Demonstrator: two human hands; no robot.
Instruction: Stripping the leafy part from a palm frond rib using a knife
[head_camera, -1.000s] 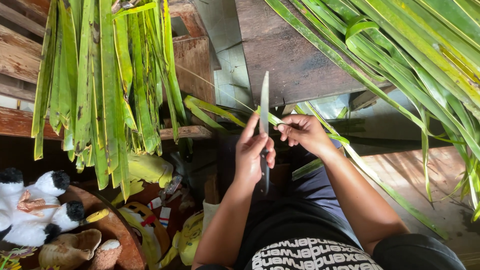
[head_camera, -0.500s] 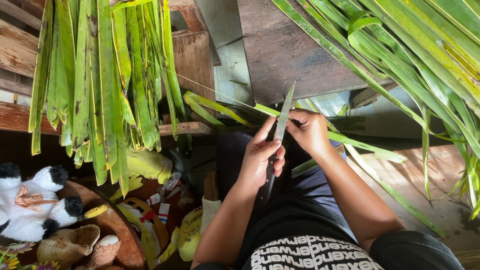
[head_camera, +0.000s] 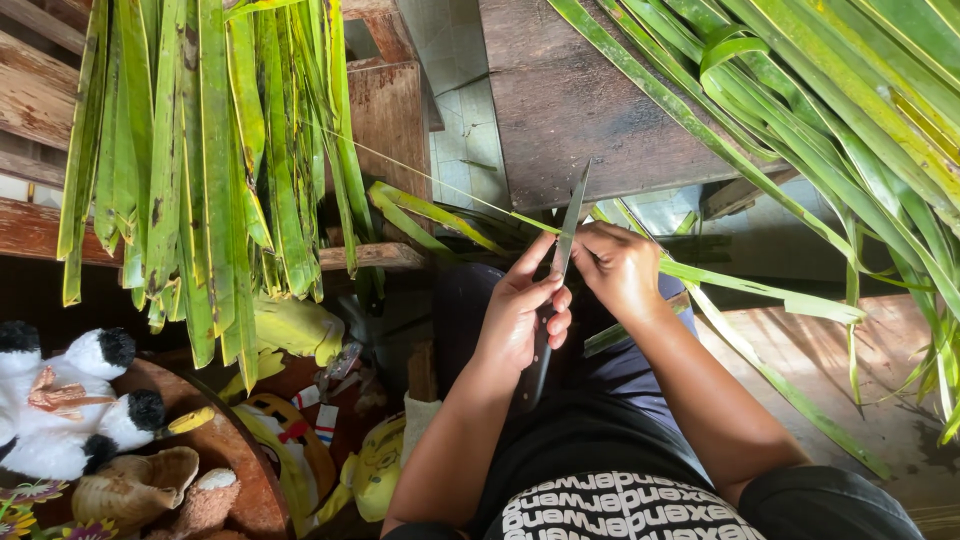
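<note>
Knife (head_camera: 566, 232) stays clamped in your left hand (head_camera: 520, 315), blade up; your right hand (head_camera: 620, 270) pinches the palm leaf strip (head_camera: 740, 290) against it. Pull steadily, fingertips off the edge.

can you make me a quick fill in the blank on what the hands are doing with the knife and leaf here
1. The left hand grips a long ____, its blade pointing away from the body.
2. The right hand pinches a green palm leaf strip against the ____.
3. A bundle of leaf strips hangs at the person's ____ side.
4. The black and white plush toy sits on a round ____ table.

Missing words: knife; blade; left; wooden
</note>
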